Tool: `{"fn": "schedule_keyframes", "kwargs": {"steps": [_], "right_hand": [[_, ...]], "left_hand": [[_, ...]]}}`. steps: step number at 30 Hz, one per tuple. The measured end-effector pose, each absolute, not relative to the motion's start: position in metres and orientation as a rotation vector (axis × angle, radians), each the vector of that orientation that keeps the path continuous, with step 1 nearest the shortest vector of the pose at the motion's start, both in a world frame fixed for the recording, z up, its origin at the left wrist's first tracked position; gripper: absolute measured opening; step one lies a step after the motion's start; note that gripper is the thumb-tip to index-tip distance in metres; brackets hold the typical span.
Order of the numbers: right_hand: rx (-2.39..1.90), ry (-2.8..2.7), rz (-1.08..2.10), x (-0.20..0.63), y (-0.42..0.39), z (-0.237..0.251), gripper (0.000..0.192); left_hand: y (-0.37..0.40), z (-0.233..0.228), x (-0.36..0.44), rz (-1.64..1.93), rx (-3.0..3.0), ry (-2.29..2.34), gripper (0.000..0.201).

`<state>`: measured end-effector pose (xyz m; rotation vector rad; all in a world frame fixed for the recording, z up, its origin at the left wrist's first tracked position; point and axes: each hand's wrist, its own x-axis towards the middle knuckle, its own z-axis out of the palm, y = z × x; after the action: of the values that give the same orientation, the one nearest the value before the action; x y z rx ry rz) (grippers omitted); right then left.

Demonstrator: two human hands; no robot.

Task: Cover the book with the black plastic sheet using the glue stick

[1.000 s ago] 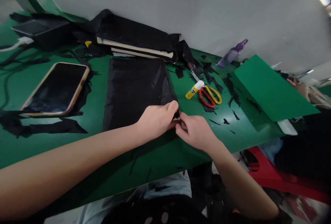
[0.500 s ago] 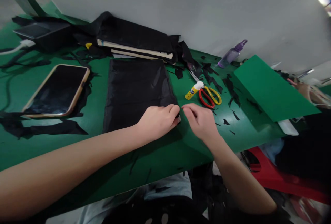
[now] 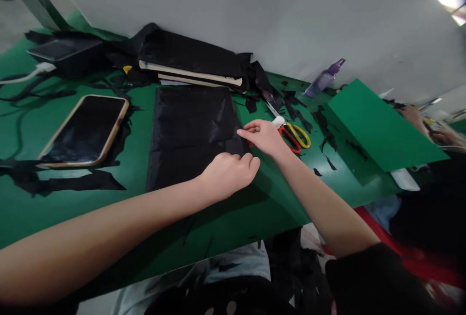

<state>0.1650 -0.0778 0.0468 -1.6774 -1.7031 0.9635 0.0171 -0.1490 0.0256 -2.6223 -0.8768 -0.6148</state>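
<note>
A rectangle of black fabric (image 3: 189,130) lies flat on the green table (image 3: 225,227). My left hand (image 3: 229,174) rests with curled fingers on the fabric's near right corner and pins it down. My right hand (image 3: 264,136) lies farther back on the fabric's right edge, fingers stretched out and fingertips touching the cloth. Just behind that hand show the white cap of a glue stick (image 3: 279,121) and red-and-yellow scissors (image 3: 296,135).
A phone (image 3: 85,130) lies screen-up at the left on black scraps. Behind the fabric sit fabric-wrapped boards (image 3: 189,62) and a dark box (image 3: 61,53). A purple spray bottle (image 3: 322,79) and a raised green sheet (image 3: 378,128) are at the right. Another person's hand (image 3: 415,113) shows far right.
My right hand has left the fabric's near corner and moved back along its right edge, now covering most of the glue stick. My left hand stays on the corner.
</note>
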Motion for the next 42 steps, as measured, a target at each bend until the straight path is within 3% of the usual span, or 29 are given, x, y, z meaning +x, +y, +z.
{"fn": "schedule_keyframes", "kwargs": {"steps": [13, 36, 42], "right_hand": [[-1.629, -1.356, 1.265, 0.164, -0.068, 0.045, 0.018], [-1.706, -1.37, 1.39, 0.153, -0.045, 0.039, 0.014], [-1.733, -1.552, 1.294, 0.152, -0.041, 0.048, 0.019]], "left_hand": [[-0.152, 0.032, 0.018, -0.592, -2.601, -0.84, 0.019], [-0.155, 0.036, 0.025, -0.495, -2.679, -0.906, 0.018], [-0.156, 0.037, 0.034, -0.526, -2.604, -0.932, 0.024]]}}
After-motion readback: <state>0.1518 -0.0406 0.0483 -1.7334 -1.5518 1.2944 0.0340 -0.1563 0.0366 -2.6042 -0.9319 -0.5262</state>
